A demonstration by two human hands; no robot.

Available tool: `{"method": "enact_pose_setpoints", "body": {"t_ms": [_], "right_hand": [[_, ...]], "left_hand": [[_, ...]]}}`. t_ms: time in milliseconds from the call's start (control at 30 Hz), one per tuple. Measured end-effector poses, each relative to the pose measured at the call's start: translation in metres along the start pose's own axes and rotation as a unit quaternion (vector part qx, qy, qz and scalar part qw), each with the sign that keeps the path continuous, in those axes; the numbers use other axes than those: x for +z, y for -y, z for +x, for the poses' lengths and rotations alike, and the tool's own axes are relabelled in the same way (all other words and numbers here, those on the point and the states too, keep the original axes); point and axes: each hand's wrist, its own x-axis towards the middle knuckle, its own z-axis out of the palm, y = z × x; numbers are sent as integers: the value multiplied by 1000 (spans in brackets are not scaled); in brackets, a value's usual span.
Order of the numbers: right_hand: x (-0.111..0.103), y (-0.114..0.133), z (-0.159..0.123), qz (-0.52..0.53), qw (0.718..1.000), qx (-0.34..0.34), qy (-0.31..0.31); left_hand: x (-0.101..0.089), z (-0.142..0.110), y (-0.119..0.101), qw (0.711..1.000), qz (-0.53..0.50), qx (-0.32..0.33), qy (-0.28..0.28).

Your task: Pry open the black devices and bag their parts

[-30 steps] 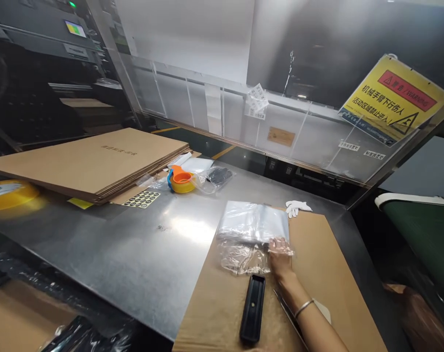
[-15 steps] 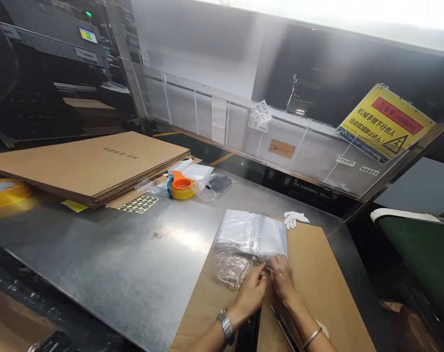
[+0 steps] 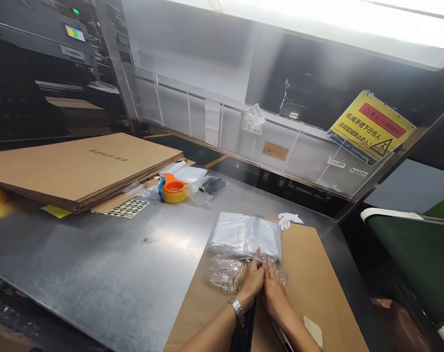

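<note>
My left hand (image 3: 253,280) is at the near edge of a stack of clear plastic bags (image 3: 243,232), index finger stretched forward and the other fingers curled on the loose film. Close beside it, my right hand (image 3: 274,288) lies with its fingers straight and flat on the same film. Crumpled clear film (image 3: 225,275) bulges out to the left of the hands. Everything rests on a flat brown cardboard sheet (image 3: 313,278). Below my wrists, a black strip-like object (image 3: 243,332) and a thin dark-and-silver edge (image 3: 283,337) are partly hidden by my arms.
A white glove (image 3: 289,220) lies at the cardboard's far edge. On the metal table (image 3: 134,264) are a tape dispenser (image 3: 173,189), a sticker sheet (image 3: 127,208) and a stack of cardboard (image 3: 86,168). A clear panel with a yellow warning sign (image 3: 371,128) stands behind; a green conveyor (image 3: 401,249) is at right.
My right hand's fingers have gone from pinching the film to lying straight on it. My left index finger now stretches forward. The view has shifted slightly to the right.
</note>
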Motion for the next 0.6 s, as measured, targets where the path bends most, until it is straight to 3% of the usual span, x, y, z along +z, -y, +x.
{"method": "enact_pose_setpoints", "body": {"t_ms": [167, 300, 367, 467, 533, 600], "right_hand": [[-34, 13, -22, 74, 997, 11, 8], [-63, -1, -18, 122, 985, 116, -44], [-64, -18, -4, 137, 969, 192, -71], [-46, -45, 20, 166, 943, 282, -69], [-30, -55, 31, 193, 922, 331, -49], [-15, -57, 36, 228, 900, 370, -28]], "left_hand": [[-3, -6, -3, 999, 29, -1, -14], [-18, -27, -7, 994, 102, 17, -26], [-28, -39, -13, 989, 144, 31, -29], [-41, -48, -25, 975, 202, 86, -37], [-49, -43, -30, 934, 316, 168, -23], [-59, -30, -31, 844, 480, 239, -13]]}}
